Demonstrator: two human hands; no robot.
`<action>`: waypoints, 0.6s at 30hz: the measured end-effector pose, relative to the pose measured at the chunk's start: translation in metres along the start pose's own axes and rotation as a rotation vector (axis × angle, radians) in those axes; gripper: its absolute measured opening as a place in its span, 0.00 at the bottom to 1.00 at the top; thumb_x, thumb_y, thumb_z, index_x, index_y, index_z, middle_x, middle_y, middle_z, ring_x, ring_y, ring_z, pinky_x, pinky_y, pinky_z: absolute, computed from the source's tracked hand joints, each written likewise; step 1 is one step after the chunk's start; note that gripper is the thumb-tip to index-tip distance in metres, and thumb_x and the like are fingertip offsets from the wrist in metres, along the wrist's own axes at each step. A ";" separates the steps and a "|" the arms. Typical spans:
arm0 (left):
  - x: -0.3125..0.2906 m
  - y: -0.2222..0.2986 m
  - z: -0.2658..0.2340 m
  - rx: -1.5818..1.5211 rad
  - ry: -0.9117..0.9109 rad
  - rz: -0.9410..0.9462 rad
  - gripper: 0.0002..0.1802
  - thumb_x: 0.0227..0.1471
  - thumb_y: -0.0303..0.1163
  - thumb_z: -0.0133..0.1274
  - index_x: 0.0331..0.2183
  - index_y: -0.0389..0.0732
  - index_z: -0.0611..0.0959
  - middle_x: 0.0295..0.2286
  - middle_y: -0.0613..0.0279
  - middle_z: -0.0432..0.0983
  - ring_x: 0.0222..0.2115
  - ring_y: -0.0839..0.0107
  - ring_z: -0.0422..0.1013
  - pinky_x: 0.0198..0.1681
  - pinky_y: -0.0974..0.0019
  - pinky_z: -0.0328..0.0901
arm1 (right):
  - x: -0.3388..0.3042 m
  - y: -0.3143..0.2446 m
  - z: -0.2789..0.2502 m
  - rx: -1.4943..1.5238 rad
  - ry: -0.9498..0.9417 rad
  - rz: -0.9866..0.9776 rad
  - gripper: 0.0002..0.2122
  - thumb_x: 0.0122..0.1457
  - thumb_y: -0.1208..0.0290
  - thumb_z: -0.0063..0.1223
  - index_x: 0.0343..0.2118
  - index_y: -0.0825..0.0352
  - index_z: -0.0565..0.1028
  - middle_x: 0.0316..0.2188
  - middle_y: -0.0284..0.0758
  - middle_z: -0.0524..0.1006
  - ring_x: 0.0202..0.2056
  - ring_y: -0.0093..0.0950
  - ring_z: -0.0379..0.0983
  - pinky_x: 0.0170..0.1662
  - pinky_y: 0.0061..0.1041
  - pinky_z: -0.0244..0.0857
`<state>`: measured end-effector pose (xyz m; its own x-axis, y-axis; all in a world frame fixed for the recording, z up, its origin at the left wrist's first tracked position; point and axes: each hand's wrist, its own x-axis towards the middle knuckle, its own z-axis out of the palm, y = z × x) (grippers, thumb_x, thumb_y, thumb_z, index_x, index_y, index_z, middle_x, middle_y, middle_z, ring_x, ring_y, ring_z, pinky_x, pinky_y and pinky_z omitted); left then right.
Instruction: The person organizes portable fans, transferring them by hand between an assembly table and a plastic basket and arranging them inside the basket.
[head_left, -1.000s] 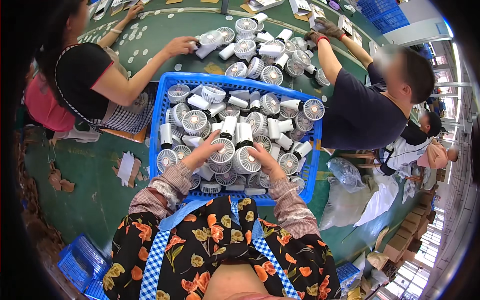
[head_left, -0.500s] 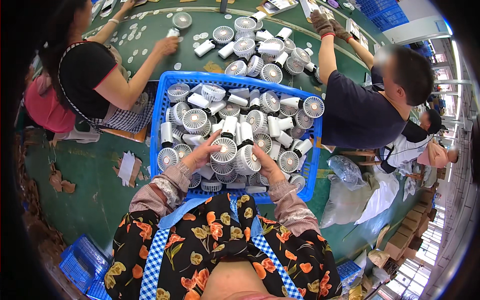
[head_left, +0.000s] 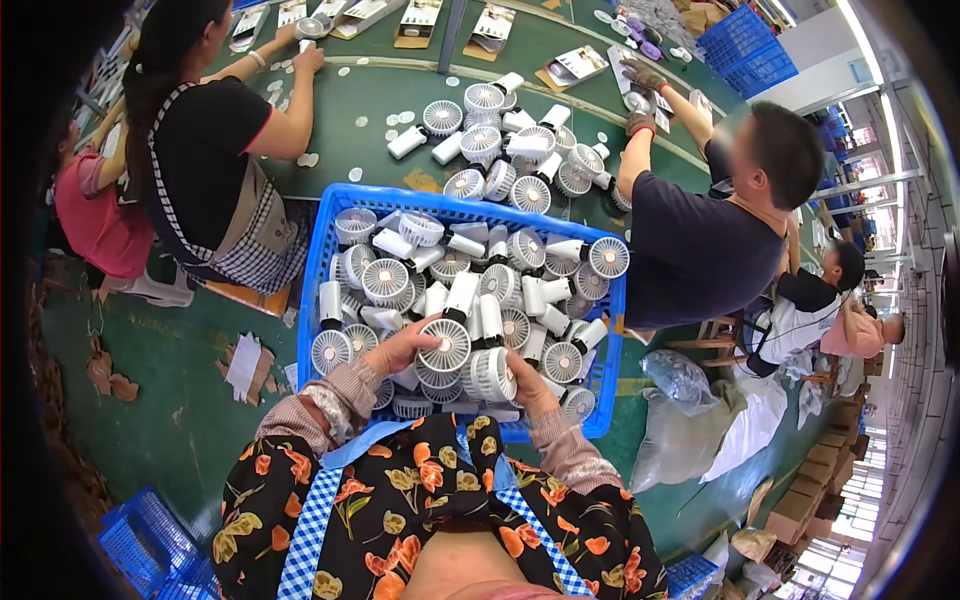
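Note:
A blue plastic basket [head_left: 312, 270] in front of me is heaped with white handheld fans. My left hand [head_left: 403, 347] grips one handheld fan [head_left: 445, 345] by its round head, handle pointing away from me. Beside it, my right hand [head_left: 527, 382] is closed on the head of a second handheld fan [head_left: 489, 376], turned more on its side. The two held fans are close together above the near part of the heap. Some of my right fingers are hidden behind the fan head.
Past the basket, more fans lie piled on a green table [head_left: 380, 165] with scattered clear discs. A co-worker [head_left: 210, 130] at the left holds a fan; another [head_left: 710, 220] at the right, gloved, handles a box. Sacks [head_left: 685, 435] lie on the floor at right.
The view has shifted, so the basket sits lower in it. Both hands keep hold of their fans. The left co-worker has carried a fan farther back; the right one's gloved hands have moved over the boxes.

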<state>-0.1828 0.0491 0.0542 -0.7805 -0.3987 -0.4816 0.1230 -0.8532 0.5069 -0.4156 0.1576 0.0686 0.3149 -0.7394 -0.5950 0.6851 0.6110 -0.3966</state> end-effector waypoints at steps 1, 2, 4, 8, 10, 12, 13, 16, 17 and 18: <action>-0.002 -0.001 -0.003 -0.006 -0.017 0.020 0.40 0.40 0.29 0.54 0.55 0.38 0.57 0.42 0.58 0.69 0.40 0.72 0.68 0.45 0.70 0.63 | -0.003 0.000 0.006 -0.002 -0.018 -0.035 0.27 0.54 0.60 0.49 0.55 0.63 0.56 0.47 0.37 0.68 0.44 0.29 0.70 0.46 0.31 0.66; -0.003 0.004 0.000 0.010 -0.033 0.027 0.40 0.40 0.29 0.54 0.55 0.38 0.57 0.42 0.58 0.69 0.41 0.72 0.68 0.45 0.70 0.63 | -0.009 -0.002 0.006 -0.026 -0.024 -0.047 0.30 0.52 0.60 0.51 0.56 0.63 0.54 0.48 0.37 0.67 0.44 0.29 0.69 0.46 0.31 0.66; -0.008 0.016 0.004 0.072 -0.034 0.051 0.41 0.39 0.30 0.54 0.55 0.37 0.57 0.44 0.57 0.68 0.42 0.71 0.67 0.47 0.69 0.61 | -0.009 -0.002 0.001 -0.030 -0.100 -0.141 0.33 0.50 0.59 0.54 0.57 0.63 0.52 0.47 0.37 0.68 0.44 0.28 0.69 0.46 0.30 0.66; 0.000 0.079 0.041 0.163 -0.129 0.197 0.43 0.35 0.32 0.56 0.54 0.36 0.59 0.45 0.57 0.67 0.44 0.71 0.65 0.49 0.69 0.59 | 0.005 -0.046 -0.001 -0.216 0.022 -0.222 0.35 0.48 0.62 0.53 0.58 0.66 0.50 0.45 0.37 0.69 0.42 0.27 0.70 0.43 0.26 0.67; 0.004 0.115 0.036 0.266 -0.047 0.297 0.42 0.35 0.32 0.56 0.54 0.36 0.59 0.45 0.57 0.67 0.45 0.70 0.64 0.50 0.68 0.57 | 0.030 -0.082 0.033 -0.254 -0.031 -0.299 0.31 0.48 0.67 0.50 0.55 0.69 0.54 0.44 0.38 0.69 0.41 0.27 0.70 0.42 0.25 0.67; 0.025 0.147 0.019 0.236 -0.037 0.375 0.42 0.37 0.31 0.55 0.55 0.38 0.58 0.44 0.56 0.67 0.43 0.70 0.66 0.47 0.68 0.61 | 0.063 -0.127 0.062 -0.340 -0.181 -0.342 0.30 0.49 0.69 0.46 0.56 0.69 0.53 0.45 0.38 0.68 0.40 0.25 0.71 0.41 0.23 0.67; 0.033 0.166 0.011 0.237 -0.044 0.457 0.41 0.38 0.30 0.55 0.55 0.37 0.58 0.44 0.56 0.67 0.41 0.71 0.68 0.45 0.68 0.63 | 0.081 -0.146 0.080 -0.393 -0.188 -0.359 0.29 0.50 0.70 0.45 0.56 0.68 0.53 0.46 0.37 0.68 0.42 0.24 0.70 0.41 0.23 0.66; 0.075 0.232 0.009 0.261 -0.113 0.525 0.34 0.41 0.32 0.52 0.52 0.37 0.62 0.40 0.60 0.70 0.38 0.72 0.70 0.41 0.69 0.66 | 0.143 -0.199 0.085 -0.235 -0.107 -0.391 0.21 0.58 0.63 0.43 0.52 0.66 0.61 0.45 0.34 0.70 0.42 0.26 0.69 0.45 0.28 0.64; 0.090 0.245 0.003 0.206 -0.026 0.502 0.30 0.43 0.32 0.51 0.50 0.37 0.65 0.39 0.60 0.71 0.38 0.71 0.71 0.41 0.68 0.67 | 0.165 -0.216 0.088 -0.165 -0.209 -0.348 0.19 0.58 0.60 0.43 0.48 0.67 0.66 0.41 0.34 0.72 0.41 0.27 0.70 0.46 0.29 0.64; 0.107 0.257 -0.007 0.123 0.009 0.441 0.28 0.44 0.32 0.50 0.48 0.38 0.66 0.39 0.61 0.72 0.38 0.70 0.71 0.41 0.68 0.67 | 0.185 -0.229 0.091 -0.127 -0.155 -0.406 0.17 0.57 0.57 0.44 0.43 0.64 0.70 0.40 0.34 0.74 0.41 0.30 0.71 0.47 0.32 0.63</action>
<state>-0.2304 -0.2145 0.1282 -0.6644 -0.7182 -0.2069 0.3682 -0.5555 0.7456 -0.4542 -0.1451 0.1129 0.1382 -0.9541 -0.2656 0.6907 0.2850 -0.6646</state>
